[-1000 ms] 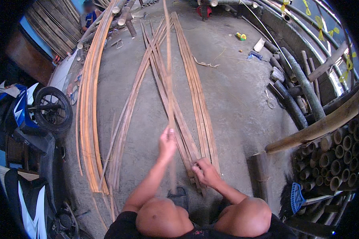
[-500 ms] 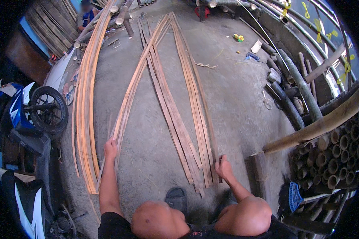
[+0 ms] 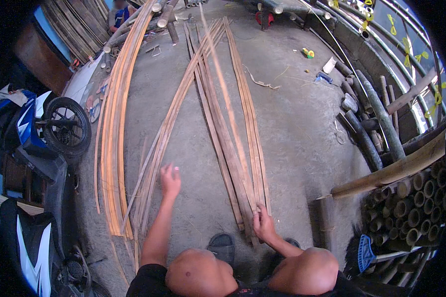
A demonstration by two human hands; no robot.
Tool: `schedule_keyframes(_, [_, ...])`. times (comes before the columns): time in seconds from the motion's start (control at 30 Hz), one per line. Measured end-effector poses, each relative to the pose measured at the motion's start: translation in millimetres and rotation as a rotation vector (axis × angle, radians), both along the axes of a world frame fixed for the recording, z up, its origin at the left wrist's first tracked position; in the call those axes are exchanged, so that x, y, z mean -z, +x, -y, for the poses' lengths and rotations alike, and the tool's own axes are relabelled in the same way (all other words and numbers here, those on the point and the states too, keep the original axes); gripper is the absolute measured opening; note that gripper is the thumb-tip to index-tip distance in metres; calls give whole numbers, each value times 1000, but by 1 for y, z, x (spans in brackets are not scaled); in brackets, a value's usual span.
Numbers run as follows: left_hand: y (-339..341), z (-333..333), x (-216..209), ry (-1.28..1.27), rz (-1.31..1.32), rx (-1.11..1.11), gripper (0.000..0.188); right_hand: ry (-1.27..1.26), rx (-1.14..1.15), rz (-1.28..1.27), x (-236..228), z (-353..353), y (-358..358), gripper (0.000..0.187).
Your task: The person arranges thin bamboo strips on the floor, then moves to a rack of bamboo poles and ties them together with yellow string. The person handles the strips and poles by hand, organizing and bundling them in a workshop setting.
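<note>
While the right hand (image 3: 265, 227) has a narrow grip on the near end of a long, thin, light brown wooden strip (image 3: 229, 111), that strip slants away above the grey concrete floor (image 3: 302, 148), next to flat, darker brown strips (image 3: 228, 161). The left hand's (image 3: 170, 183) grip is loose and empty, near another long brown bundle (image 3: 172, 114).

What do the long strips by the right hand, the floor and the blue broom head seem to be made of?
Long strips: probably split bamboo or wood, apparently unvarnished; they look brown with lengthwise streaks.
Floor: likely bare concrete, being grey, dull and blotchy.
Blue broom head: perhaps moulded plastic, judging by its even, bright colour.
</note>
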State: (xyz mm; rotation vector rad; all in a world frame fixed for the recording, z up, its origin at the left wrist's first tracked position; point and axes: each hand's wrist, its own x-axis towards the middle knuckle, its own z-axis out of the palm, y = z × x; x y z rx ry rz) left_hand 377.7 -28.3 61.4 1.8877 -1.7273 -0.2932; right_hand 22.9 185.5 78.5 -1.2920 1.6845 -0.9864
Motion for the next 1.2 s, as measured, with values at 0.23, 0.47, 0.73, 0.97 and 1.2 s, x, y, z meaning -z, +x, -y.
schedule_keyframes(0.23, [-136, -29, -25, -8, -275, 334, 38, 66, -155, -69, 13, 17, 6, 39])
schedule_keyframes(0.47, [-224, -69, -31, 382, -476, 497, 40, 33, -92, -643, 49, 9, -72, 40])
schedule_keyframes(0.73, [-267, -92, 12, 802, -424, 600, 66, 212, -60, -512, 77, 13, -72, 36])
schedule_keyframes(0.97, [-268, -72, -23, 791, -1308, 130, 42, -11, -32, -43, -5, 17, -19, 30])
schedule_keyframes(1.2, [-196, -24, -96, 70, -1004, -92, 27, -118, -109, -194, -18, 36, -27, 39])
